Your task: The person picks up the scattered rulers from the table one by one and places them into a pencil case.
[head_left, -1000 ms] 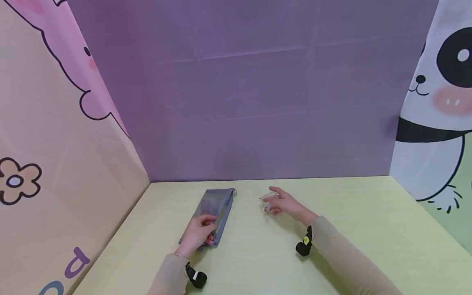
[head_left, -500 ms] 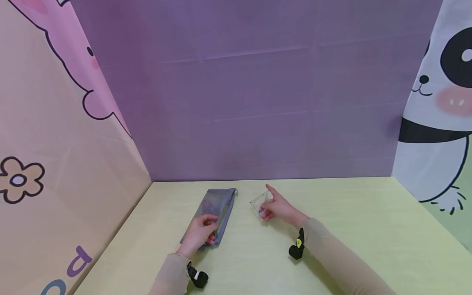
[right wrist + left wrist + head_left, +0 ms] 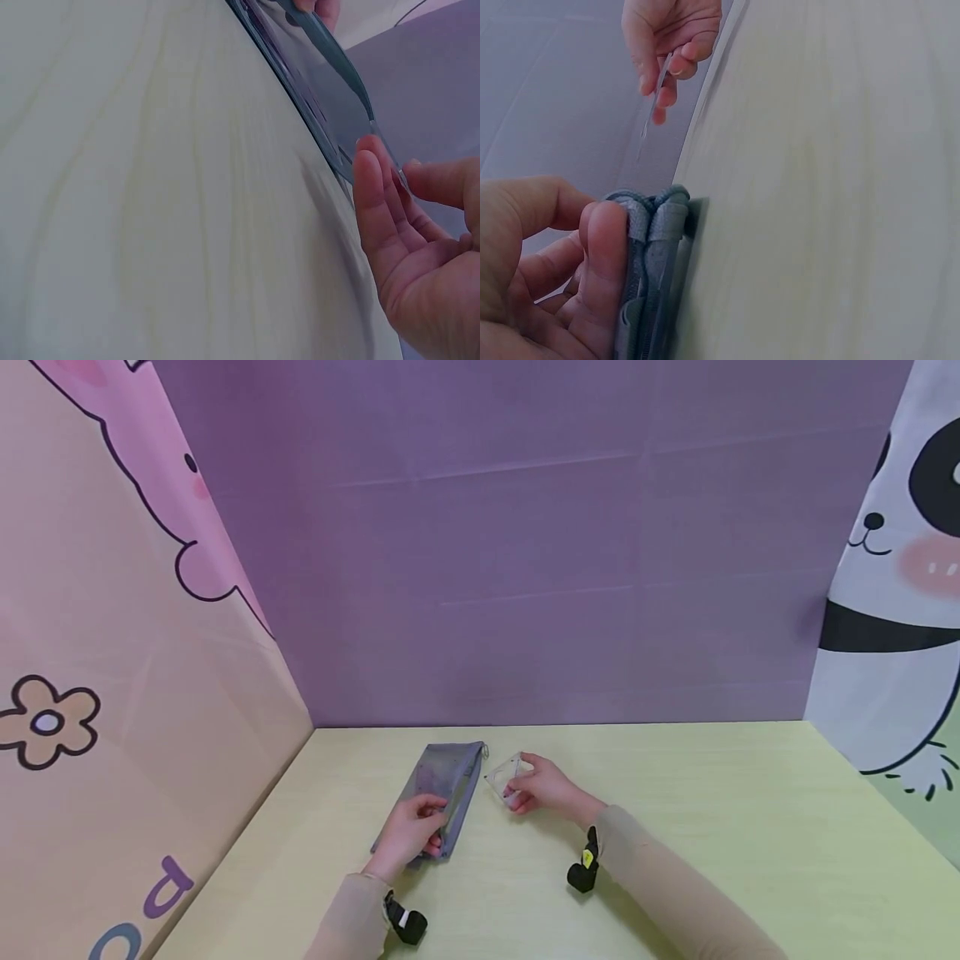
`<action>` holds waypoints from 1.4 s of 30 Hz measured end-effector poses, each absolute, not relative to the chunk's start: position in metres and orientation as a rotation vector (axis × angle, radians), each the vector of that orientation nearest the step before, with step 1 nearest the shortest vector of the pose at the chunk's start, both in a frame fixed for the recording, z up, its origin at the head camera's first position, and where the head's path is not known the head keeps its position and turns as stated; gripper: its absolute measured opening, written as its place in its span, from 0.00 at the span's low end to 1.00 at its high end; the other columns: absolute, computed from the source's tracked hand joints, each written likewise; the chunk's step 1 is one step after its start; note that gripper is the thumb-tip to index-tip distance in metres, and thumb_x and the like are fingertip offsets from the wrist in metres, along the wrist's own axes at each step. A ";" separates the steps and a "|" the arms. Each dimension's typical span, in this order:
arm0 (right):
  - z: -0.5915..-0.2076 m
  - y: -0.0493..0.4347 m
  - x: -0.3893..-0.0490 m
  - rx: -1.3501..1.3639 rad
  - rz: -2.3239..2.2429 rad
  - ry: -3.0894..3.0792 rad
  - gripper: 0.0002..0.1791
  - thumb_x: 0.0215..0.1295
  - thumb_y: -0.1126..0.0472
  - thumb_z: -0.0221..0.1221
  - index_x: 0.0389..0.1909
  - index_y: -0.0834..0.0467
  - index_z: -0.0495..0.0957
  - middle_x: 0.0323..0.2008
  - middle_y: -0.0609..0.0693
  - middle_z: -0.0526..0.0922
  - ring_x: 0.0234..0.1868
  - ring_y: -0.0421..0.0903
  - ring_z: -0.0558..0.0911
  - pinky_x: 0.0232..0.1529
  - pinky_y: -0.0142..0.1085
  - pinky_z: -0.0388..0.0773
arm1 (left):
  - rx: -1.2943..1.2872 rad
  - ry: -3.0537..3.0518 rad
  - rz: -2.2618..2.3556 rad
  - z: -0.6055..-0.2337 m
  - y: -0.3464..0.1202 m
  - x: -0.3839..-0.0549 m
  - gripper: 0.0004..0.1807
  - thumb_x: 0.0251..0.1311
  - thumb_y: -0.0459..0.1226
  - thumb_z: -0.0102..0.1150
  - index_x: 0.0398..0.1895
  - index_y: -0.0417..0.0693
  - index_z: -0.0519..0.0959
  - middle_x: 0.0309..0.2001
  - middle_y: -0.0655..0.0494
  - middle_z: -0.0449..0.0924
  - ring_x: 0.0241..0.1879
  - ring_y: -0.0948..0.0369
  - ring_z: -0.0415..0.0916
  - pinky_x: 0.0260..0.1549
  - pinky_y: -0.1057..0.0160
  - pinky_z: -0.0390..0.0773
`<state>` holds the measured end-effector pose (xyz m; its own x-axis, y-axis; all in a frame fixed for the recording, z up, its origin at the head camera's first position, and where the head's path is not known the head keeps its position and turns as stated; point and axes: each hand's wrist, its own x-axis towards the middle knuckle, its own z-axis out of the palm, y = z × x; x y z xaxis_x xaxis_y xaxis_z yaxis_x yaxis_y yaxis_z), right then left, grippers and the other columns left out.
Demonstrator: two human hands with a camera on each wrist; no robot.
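Observation:
A grey-blue see-through pouch (image 3: 450, 762) lies slanted on the table, its long open side facing right. The left hand (image 3: 408, 831) pinches the rim of that opening near the front end; its thumb and fingers grip the fabric edge (image 3: 664, 232) in the left wrist view. Just right of the pouch, the right hand (image 3: 547, 789) holds a flat, clear, square plastic piece (image 3: 499, 776) by its right side, between thumb and fingers. Small dark marks show at the piece's corners. Seen edge-on in the left wrist view, the clear piece (image 3: 657, 97) looks thin.
The pale wooden table (image 3: 675, 843) meets a purple backdrop (image 3: 480, 568) behind. Cartoon-printed panels stand at the left (image 3: 150, 635) and the right (image 3: 885, 693). A small metal ring (image 3: 485, 750) hangs at the pouch's far right corner. Black cameras are strapped to both wrists.
The right hand has moved left with the clear piece, bringing it close to the pouch's open side, and its raised index finger has come down onto the piece. The left hand stays on the pouch.

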<state>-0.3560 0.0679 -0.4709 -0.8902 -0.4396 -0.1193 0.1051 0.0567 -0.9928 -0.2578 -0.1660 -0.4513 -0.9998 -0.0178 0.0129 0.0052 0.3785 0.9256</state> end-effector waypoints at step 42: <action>-0.475 -0.014 -0.342 -0.384 -1.864 1.839 0.38 0.67 0.72 0.45 0.73 0.72 0.36 0.37 0.61 0.81 0.20 0.45 0.81 0.27 0.40 0.84 | -0.012 -2.541 -1.799 -0.453 -0.168 -0.262 0.13 0.61 0.27 0.55 0.49 0.29 0.76 0.29 0.48 0.75 0.17 0.62 0.71 0.17 0.63 0.79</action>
<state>-0.3424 -0.0135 -0.4750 -0.8402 -0.5244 -0.1379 0.1450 0.0278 -0.9890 -0.2616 -0.1683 -0.4525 -0.9996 -0.0100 0.0278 0.0229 0.3321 0.9430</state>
